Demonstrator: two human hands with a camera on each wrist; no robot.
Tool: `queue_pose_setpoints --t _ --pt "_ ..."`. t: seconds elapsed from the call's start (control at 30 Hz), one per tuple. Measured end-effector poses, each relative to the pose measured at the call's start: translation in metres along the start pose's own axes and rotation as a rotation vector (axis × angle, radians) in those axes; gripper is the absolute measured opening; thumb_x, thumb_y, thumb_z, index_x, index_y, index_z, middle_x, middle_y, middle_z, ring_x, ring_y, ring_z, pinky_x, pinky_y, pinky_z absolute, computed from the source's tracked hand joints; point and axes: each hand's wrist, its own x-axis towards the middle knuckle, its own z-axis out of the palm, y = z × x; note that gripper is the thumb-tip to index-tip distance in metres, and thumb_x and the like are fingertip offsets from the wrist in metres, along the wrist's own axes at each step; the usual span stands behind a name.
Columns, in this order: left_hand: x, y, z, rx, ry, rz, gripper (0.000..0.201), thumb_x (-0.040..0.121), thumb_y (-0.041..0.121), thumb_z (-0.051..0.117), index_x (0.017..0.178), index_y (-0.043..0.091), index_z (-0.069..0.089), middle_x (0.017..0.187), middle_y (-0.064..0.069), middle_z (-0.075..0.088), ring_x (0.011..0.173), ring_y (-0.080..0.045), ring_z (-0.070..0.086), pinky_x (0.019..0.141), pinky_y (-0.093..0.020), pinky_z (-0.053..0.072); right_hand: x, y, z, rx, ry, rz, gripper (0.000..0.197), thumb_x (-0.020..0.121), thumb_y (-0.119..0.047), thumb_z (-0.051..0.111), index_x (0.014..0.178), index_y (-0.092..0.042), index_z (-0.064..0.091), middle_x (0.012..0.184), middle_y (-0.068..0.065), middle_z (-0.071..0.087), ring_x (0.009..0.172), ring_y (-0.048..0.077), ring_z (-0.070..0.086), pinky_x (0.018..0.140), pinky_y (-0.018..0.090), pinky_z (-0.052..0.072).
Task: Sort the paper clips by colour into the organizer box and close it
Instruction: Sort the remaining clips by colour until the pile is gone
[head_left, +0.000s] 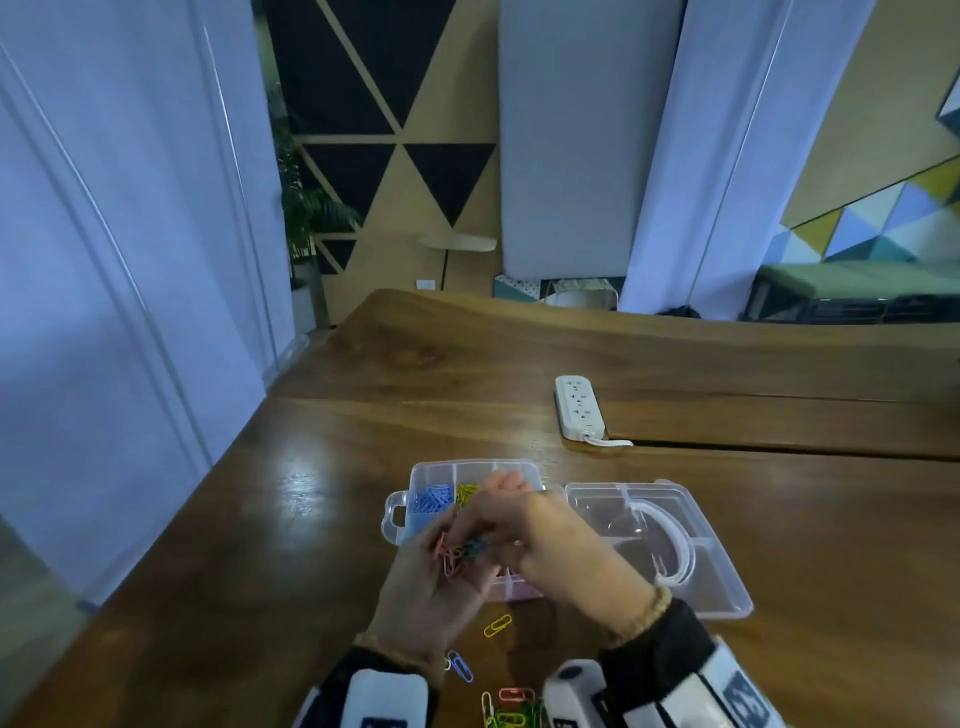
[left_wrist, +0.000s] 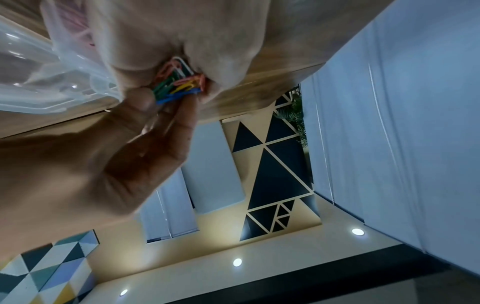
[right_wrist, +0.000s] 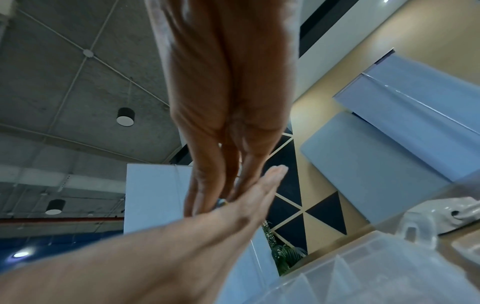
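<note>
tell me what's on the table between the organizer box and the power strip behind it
Nothing: in the head view the stretch of wooden table between the organizer box and the power strip is bare wood.

Left hand (head_left: 431, 587): bare; dark band at the wrist carrying a white, rounded camera housing (head_left: 387, 699) with a dark label at its lower edge. Right hand (head_left: 550, 540): bare; beige beaded bracelet (head_left: 647, 610) at the wrist, black knitted sleeve cuff (head_left: 660, 642) behind it, white camera housing (head_left: 574, 688) on a black-and-white marked strap (head_left: 737, 696).
</note>
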Motion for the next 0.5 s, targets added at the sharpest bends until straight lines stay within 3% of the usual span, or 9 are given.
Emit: queue_pose_setpoints --t 0.07,0.13,0.2,0.27,0.3,0.4,0.5 --pt "-0.005 0.002 -0.006 0.012 0.051 -0.069 0.032 0.09 0.015 0.057 0.115 -0.004 0.062 0.112 -0.017 0.066 0.098 -0.023 0.064 0.083 -0.028 0.052 -0.001 0.006 0.001 0.011 0.011 -0.018 0.028 0.082 -0.003 0.061 0.104 -0.02 0.065 0.104 -0.014 0.058 0.102 0.003 0.052 0.094 0.023 0.044" --pt "0.0 0.001 -0.012 0.19 0.089 -0.001 0.027 0.088 0.002 0.061 0.114 -0.001 0.057 0.109 -0.014 0.068 0.103 -0.017 0.066 0.086 -0.024 0.051 -0.002 0.013 0.002 0.039 0.073 -0.025 0.028 0.081 -0.004 0.063 0.105 -0.019 0.064 0.105 -0.013 0.057 0.103 0.002 0.054 0.093 0.024 0.047" --pt "-0.008 -0.002 -0.003 0.062 0.026 -0.014 0.02 0.093 -0.001 0.052 0.112 0.0 0.055 0.119 -0.01 0.062 0.114 -0.006 0.058 0.097 -0.024 0.046 -0.005 0.021 0.002 0.114 0.171 -0.031 0.028 0.079 -0.003 0.067 0.103 -0.018 0.066 0.106 -0.01 0.059 0.099 0.002 0.059 0.087 0.021 0.05" --pt "-0.009 0.0 0.006 -0.203 0.011 -0.115 0.037 0.091 0.009 0.046 0.127 0.0 0.048 0.13 -0.016 0.046 0.131 -0.013 0.04 0.109 -0.038 0.035 -0.006 0.025 0.0 0.159 0.211 -0.04 0.022 0.078 -0.004 0.068 0.097 -0.016 0.068 0.105 -0.009 0.059 0.095 0.002 0.061 0.083 0.021 0.053" --pt "-0.01 0.001 0.007 -0.286 0.012 -0.135 0.044 0.089 0.011 0.045 0.132 0.0 0.045 0.132 -0.018 0.043 0.134 -0.017 0.036 0.108 -0.043 0.034 -0.005 0.026 -0.001 0.149 0.21 -0.052 0.018 0.079 -0.006 0.069 0.095 -0.015 0.069 0.104 -0.009 0.06 0.095 0.002 0.062 0.082 0.022 0.053" --pt "-0.011 0.002 0.012 -0.212 0.097 -0.116 0.045 0.087 0.01 0.046 0.131 -0.002 0.047 0.127 -0.021 0.05 0.13 -0.02 0.043 0.1 -0.047 0.043 -0.003 0.028 0.0 0.123 0.207 -0.081 0.011 0.082 -0.011 0.067 0.091 -0.014 0.072 0.104 -0.01 0.061 0.098 0.001 0.06 0.084 0.022 0.052" --pt "-0.011 0.005 0.015 -0.322 0.045 -0.119 0.044 0.08 0.003 0.053 0.122 0.011 0.045 0.108 -0.011 0.048 0.125 -0.004 0.039 0.104 -0.031 0.04 0.001 0.026 0.005 0.08 0.223 -0.167 0.012 0.083 -0.009 0.064 0.09 -0.015 0.072 0.105 -0.012 0.059 0.1 -0.002 0.056 0.084 0.012 0.046"
